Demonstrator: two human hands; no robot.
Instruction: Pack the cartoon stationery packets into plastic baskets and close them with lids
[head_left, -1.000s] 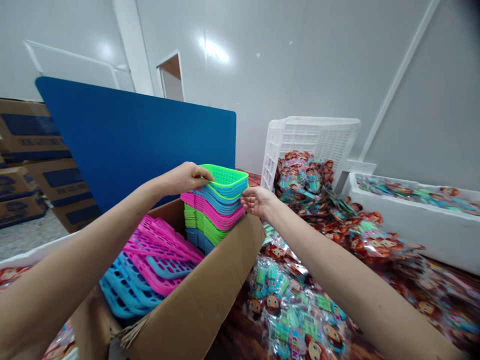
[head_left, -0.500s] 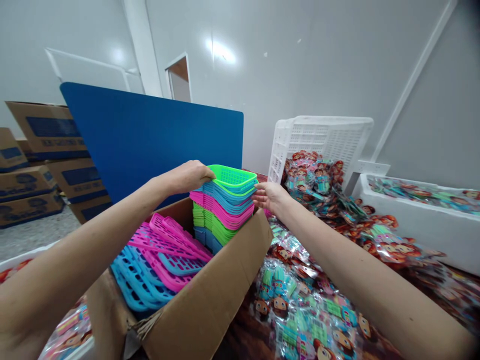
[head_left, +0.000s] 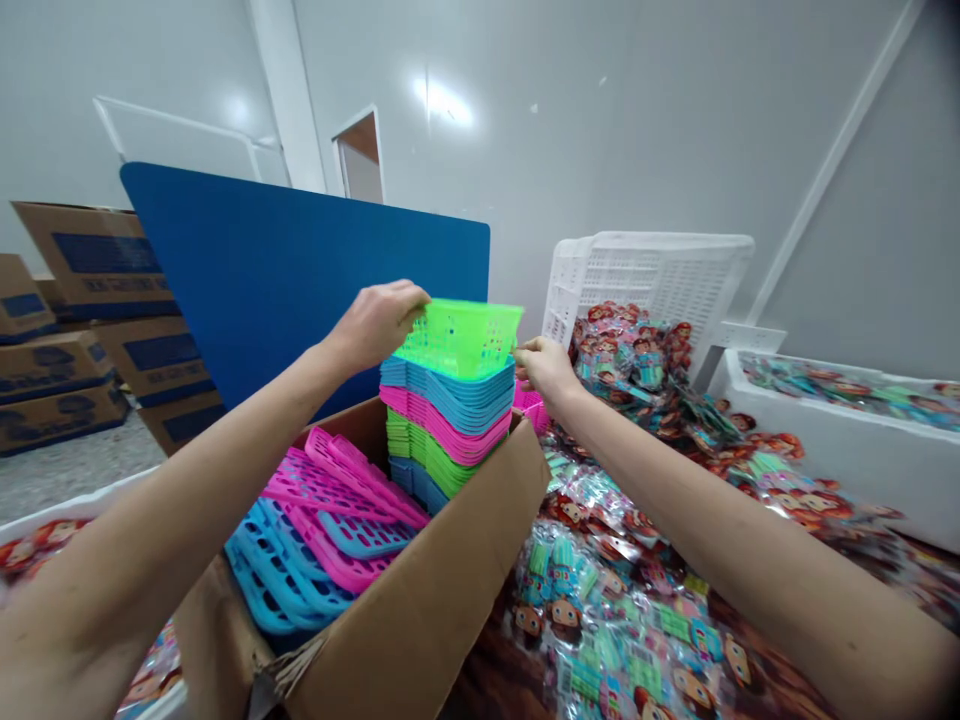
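Observation:
My left hand (head_left: 386, 310) is closed on the left rim of a bright green plastic basket (head_left: 465, 335) with perforated sides. The basket is tilted, raised above a stack of nested baskets: blue baskets (head_left: 450, 395) on top, then pink (head_left: 450, 425), green (head_left: 427, 455) and blue ones lower down. At the right side of the stack is my right hand (head_left: 544, 368), fingers curled at the edge where the green basket meets the blue ones. Whether it pinches a rim is hidden. The stack stands in an open cardboard box (head_left: 435, 590).
Loose pink basket pieces (head_left: 337, 490) and blue ones (head_left: 277, 570) lie in the box's near end. Bagged doll-printed items (head_left: 600, 640) cover the surface to the right, spilling from a tipped white crate (head_left: 645, 265). A blue panel (head_left: 315, 270) stands behind; cartons (head_left: 97, 260) are stacked left.
The green basket has come up from the nested stack and tipped, its left rim raised by my left hand. My right hand has curled its fingers and stays by the stack's right edge.

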